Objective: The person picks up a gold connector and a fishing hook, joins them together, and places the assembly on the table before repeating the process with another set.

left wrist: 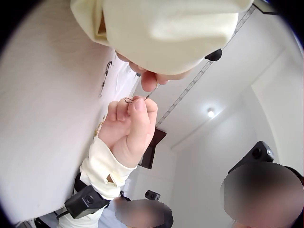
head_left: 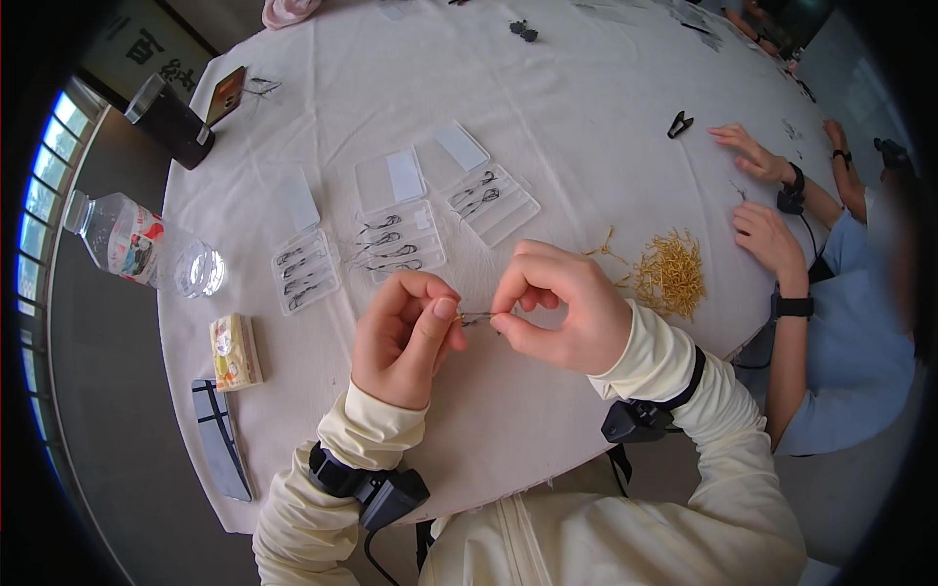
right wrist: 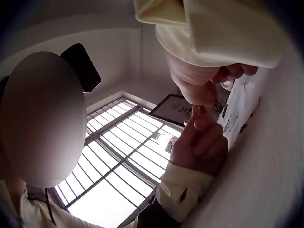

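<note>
Close over the table, my two hands nearly meet in the head view. The left hand (head_left: 405, 337) pinches a small gold metal piece (head_left: 459, 318) between thumb and forefinger, mostly hidden by the fingertips. My right hand (head_left: 562, 305) pinches a thin dark fish hook (head_left: 477, 317), which spans the gap between the fingertips. In the left wrist view the curved end of the fish hook (left wrist: 128, 100) sticks out beside the right thumb. Beyond the hands stand open clear plastic boxes (head_left: 311, 273) with dark hooks in rows. A heap of gold metal pieces (head_left: 670, 273) lies right of the right hand.
At the left are a water bottle (head_left: 137, 239), a dark tumbler (head_left: 174, 122), a tissue pack (head_left: 234, 352) and a phone (head_left: 223, 439). Another person's hands (head_left: 767, 234) rest at the right edge. A black clip (head_left: 680, 124) lies farther back. The white tablecloth (head_left: 489, 420) has creases.
</note>
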`<control>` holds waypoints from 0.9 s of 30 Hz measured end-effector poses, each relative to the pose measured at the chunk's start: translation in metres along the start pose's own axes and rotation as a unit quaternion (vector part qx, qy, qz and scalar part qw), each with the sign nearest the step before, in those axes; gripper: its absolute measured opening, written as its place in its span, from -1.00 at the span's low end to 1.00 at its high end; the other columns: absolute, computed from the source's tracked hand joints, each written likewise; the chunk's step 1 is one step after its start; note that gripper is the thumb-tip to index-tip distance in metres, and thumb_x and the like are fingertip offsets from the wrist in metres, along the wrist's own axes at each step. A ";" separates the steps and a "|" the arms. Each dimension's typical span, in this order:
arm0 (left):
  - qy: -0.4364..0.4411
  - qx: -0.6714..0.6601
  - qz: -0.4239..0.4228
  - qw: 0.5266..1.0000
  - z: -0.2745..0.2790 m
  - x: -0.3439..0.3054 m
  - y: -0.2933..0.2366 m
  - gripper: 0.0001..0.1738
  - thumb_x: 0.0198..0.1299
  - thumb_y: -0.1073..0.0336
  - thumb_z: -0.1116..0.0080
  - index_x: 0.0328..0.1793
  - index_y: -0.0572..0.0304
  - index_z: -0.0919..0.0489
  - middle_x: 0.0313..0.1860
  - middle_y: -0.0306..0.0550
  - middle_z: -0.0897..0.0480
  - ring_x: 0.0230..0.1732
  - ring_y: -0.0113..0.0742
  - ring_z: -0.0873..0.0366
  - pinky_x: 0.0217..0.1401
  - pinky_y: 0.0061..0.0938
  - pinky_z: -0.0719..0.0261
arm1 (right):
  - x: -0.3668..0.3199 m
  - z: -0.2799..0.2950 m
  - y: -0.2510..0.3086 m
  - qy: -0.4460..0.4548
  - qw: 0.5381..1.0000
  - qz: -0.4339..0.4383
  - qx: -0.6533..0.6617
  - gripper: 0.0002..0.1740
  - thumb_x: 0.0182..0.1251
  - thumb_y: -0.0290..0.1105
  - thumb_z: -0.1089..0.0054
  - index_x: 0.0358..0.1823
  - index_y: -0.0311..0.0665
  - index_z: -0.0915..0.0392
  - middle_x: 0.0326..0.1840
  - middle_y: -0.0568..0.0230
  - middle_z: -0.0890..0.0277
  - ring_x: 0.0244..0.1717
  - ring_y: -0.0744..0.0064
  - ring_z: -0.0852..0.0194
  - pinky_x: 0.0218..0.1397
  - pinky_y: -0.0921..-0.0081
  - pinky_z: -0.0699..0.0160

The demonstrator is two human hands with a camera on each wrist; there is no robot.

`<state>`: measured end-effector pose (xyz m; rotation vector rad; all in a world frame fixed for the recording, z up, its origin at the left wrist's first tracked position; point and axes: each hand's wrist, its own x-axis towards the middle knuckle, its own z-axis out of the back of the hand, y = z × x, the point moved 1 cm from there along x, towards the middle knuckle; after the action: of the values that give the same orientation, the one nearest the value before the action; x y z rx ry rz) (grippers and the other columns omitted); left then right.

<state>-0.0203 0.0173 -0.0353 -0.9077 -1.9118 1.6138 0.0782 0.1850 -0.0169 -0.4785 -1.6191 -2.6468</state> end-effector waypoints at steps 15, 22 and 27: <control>-0.003 -0.008 -0.001 1.000 -0.004 -0.003 -0.004 -0.92 0.47 0.34 0.00 -0.09 0.17 -0.44 -0.44 -0.30 -0.51 -0.54 -0.70 -0.32 -0.59 -0.75 -0.10 | 0.002 0.002 0.003 -0.010 0.999 0.014 -0.031 -0.89 0.13 -0.51 -0.34 -0.33 -0.23 -0.58 -0.46 0.39 -0.41 -0.50 0.54 -0.34 -0.41 0.58 -0.37; 0.014 0.041 -0.009 0.999 -0.001 -0.005 -0.004 -0.89 0.45 0.36 -0.07 -0.09 0.26 -0.45 -0.35 -0.27 -0.54 -0.39 -0.58 -0.47 -0.34 -0.67 -0.41 | 0.003 -0.002 -0.001 0.002 0.999 0.015 0.034 -0.86 0.19 -0.52 -0.29 -0.20 -0.25 -0.63 -0.40 0.41 -0.41 -0.45 0.60 -0.27 -0.38 0.60 -0.29; 0.011 0.023 -0.013 1.000 -0.002 -0.005 -0.005 -0.88 0.45 0.36 -0.07 -0.09 0.27 -0.44 -0.34 -0.25 -0.55 -0.40 -0.57 -0.48 -0.34 -0.66 -0.43 | 0.005 -0.003 0.003 0.037 0.999 0.008 0.037 -0.88 0.19 -0.52 -0.28 -0.22 -0.24 -0.64 -0.41 0.42 -0.41 -0.45 0.62 -0.26 -0.39 0.63 -0.25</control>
<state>-0.0168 0.0145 -0.0299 -0.8745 -1.8562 1.6183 0.0737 0.1821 -0.0143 -0.3837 -1.6766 -2.5503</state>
